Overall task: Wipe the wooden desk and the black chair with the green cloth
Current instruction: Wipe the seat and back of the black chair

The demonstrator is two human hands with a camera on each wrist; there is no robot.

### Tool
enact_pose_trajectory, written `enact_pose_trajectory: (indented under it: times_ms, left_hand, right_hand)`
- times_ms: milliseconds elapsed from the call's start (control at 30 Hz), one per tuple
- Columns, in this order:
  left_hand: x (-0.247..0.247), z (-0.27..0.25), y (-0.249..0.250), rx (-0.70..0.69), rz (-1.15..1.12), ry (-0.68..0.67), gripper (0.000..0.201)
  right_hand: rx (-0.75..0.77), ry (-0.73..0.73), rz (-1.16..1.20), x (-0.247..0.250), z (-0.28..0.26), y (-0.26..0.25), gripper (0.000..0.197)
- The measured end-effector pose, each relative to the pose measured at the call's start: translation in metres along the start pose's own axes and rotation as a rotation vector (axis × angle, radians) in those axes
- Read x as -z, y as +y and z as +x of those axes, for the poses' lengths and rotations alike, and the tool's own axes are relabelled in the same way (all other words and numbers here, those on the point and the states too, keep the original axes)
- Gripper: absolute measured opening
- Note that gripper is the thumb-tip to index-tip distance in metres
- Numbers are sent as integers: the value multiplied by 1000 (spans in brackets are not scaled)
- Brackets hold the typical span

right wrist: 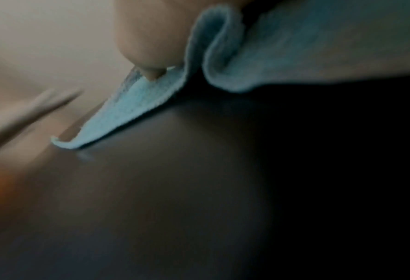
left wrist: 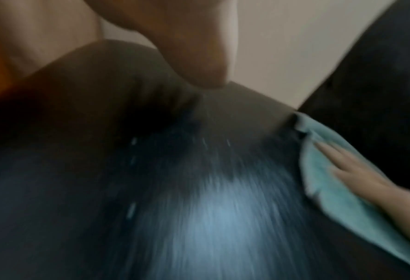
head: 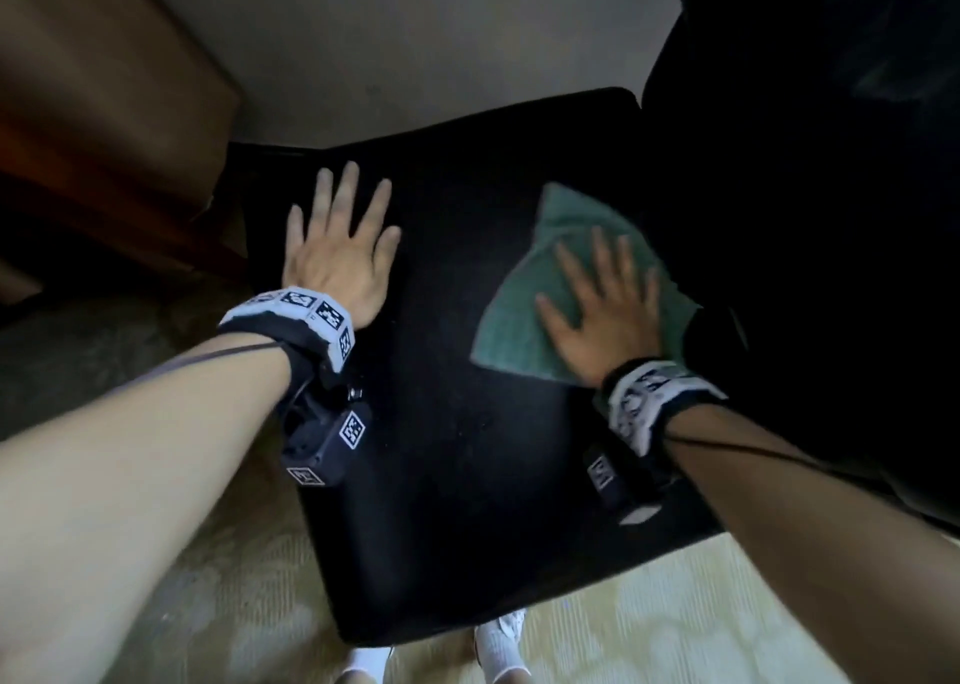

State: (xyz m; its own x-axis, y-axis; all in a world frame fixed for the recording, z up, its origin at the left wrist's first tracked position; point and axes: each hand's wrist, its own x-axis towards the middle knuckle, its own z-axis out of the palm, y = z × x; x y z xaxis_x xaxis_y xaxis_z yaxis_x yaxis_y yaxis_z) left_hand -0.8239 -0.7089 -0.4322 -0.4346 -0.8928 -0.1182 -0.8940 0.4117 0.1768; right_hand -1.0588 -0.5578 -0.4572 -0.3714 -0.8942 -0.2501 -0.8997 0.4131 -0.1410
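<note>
right hand [head: 605,314] pressing flat, fingers spread, on cloth [head: 524,314], right of centre on chair [head: 467,449] seat | left hand [head: 337,262] lying flat, holding nothing, bracing seat | risk: cloth bunching under palm, missing patches; chair shifting

A furnished indoor room, home or office: black chair [head: 467,371] on patterned carpet [head: 649,621], wooden counter [head: 104,112] at ten o'clock.
</note>
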Motion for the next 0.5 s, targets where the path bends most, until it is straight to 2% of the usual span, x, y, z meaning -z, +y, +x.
enact_pose_trajectory:
  times_ms: [100, 167, 233, 300, 367, 433, 467, 500]
  left_hand:
    - [-15, 14, -14, 48, -18, -112, 58]
    - [-31, 12, -16, 73, -24, -79, 59]
    - [-40, 8, -15, 82, -24, -8, 58]
    - [-38, 5, -16, 71, -32, 19, 58]
    - [-35, 7, -15, 59, -31, 8, 58]
    - [-36, 6, -16, 76, -25, -8, 58]
    - [-37, 5, -16, 85, -23, 0, 58]
    - [-38, 5, -16, 87, -26, 14, 58]
  right_hand:
    - [-353, 10, 75, 13, 32, 32, 68]
    - [-460, 17, 93, 9, 41, 4, 67]
    - [-343, 40, 65, -2, 38, -51, 67]
    - [-93, 4, 72, -13, 20, -109, 67]
    - [110, -58, 93, -18, 2, -136, 66]
    - [224, -84, 96, -11, 8, -117, 64]
    - [233, -60, 56, -7, 18, -95, 64]
    - [174, -20, 2, -3, 30, -66, 65]
